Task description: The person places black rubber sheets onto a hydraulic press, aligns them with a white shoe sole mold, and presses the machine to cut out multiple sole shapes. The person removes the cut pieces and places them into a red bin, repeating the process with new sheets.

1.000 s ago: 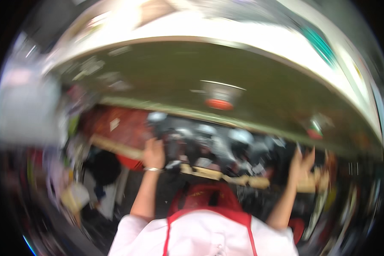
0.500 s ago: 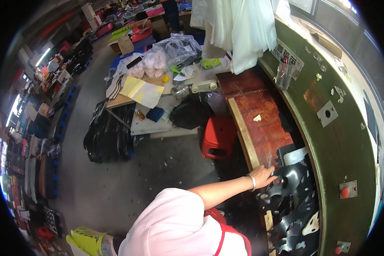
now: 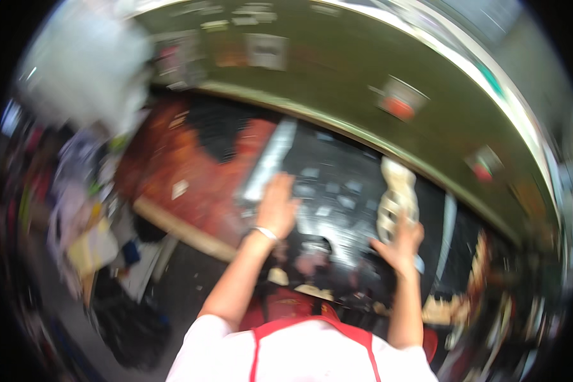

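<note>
The whole view is blurred by motion. My left hand point(image 3: 278, 207), with a bracelet at the wrist, lies flat at the left edge of a shiny black sheet point(image 3: 344, 239), its thumb held apart from its fingers. Beside its fingertips runs a pale grey strip point(image 3: 270, 159). My right hand point(image 3: 403, 243) is stretched out with thumb spread, its fingers over the near end of a cream-coloured, long piece with holes and a wavy outline point(image 3: 398, 181). Whether the fingers press on that piece I cannot tell. Small pale scraps lie on the black sheet.
A green machine beam point(image 3: 337, 70) with red buttons runs across behind the work surface. To the left lies a worn red board point(image 3: 204, 191) with a wooden edge strip point(image 3: 181, 230). White sheeting point(image 3: 86, 70) hangs at the far left. Cream offcuts point(image 3: 445, 310) lie at the near right.
The view has swung right onto the green machine. Both hands are now over the black sheet; before, only my left hand showed, at the red board's near end.
</note>
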`<control>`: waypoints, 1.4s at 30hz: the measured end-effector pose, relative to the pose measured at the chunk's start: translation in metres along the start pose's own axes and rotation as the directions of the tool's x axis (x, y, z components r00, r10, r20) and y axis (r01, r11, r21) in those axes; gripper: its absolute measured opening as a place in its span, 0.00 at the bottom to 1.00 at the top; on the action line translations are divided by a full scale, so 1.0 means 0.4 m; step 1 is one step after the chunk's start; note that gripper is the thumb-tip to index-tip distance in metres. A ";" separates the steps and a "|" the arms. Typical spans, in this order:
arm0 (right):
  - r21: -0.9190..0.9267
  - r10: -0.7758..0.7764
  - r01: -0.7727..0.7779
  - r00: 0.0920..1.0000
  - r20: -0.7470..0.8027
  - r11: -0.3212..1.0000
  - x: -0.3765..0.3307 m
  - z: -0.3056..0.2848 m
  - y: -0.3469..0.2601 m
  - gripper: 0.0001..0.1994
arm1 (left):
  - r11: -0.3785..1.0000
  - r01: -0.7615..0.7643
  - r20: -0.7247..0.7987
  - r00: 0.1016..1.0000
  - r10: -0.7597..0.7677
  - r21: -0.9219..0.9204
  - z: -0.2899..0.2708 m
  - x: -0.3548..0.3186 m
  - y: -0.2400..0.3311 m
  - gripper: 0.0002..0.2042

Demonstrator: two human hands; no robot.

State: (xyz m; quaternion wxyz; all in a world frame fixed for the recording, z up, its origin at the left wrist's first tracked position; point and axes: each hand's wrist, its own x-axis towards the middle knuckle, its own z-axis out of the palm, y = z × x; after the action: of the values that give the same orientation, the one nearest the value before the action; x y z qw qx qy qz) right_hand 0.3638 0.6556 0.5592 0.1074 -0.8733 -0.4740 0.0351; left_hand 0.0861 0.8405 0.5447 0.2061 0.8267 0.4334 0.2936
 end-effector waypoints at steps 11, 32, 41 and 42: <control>0.951 0.226 -0.184 0.944 0.242 -0.247 0.012 -0.121 0.093 0.43 | 0.900 -0.050 0.077 0.997 0.019 0.433 0.021 -0.050 -0.021 0.23; 0.459 -0.063 0.216 0.943 -0.326 0.862 0.088 -0.073 0.276 0.51 | 0.913 -0.007 0.092 0.995 -0.033 0.408 0.019 0.004 -0.005 0.23; 0.676 0.462 -0.112 0.809 -0.364 0.728 0.295 -0.117 0.268 0.39 | 0.986 0.141 -0.038 0.990 -0.138 0.085 -0.055 0.116 -0.145 0.16; 0.578 0.372 -0.012 0.777 -0.508 0.816 0.344 -0.144 0.259 0.39 | 0.964 0.256 -0.001 0.966 -0.257 0.064 -0.050 0.113 -0.159 0.15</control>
State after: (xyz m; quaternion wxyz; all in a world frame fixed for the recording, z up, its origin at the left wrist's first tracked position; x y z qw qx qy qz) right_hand 0.5335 0.7069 0.5980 0.4909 -0.8161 -0.2887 -0.0988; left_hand 0.0555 0.9143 0.5357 0.2176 0.7709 0.5451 0.2474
